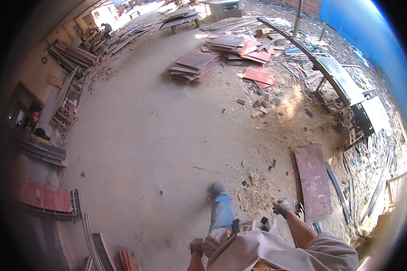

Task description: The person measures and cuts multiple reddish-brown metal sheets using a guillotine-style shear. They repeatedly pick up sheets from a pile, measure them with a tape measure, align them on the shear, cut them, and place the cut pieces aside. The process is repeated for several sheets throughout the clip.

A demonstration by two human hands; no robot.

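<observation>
1. Dusty ground [131, 135] of an open yard, bounded at the far right by a blue wall [350, 25]; straight edges appear bent toward the rim.
2. Board stack [194, 61], dark and reddish sheets laid flat in overlapping layers, probably because flat piling is steady and saves room.
3. Low surface [181, 22] beyond the stack, bearing further boards, presumably raised to keep them off the dirt.
4. Reddish-brown board [313, 183], lying lengthwise at the person's right, just beyond the right hand and apart from the far stack. Its worn face is uppermost.
5. Dark strip [338, 192], set beside the board's right edge and roughly following its length.
6. Right hand [282, 207], gloved, fingers loosely bent and somewhat apart, with nothing visibly pinched; the arm reaches forward, perhaps for balance in stride.
7. Left hand [196, 245], gloved, low beside the body; whether its fingers are spread or closed cannot be told.
8. Wood shavings [255, 194], scattered ahead of the right hand.
</observation>
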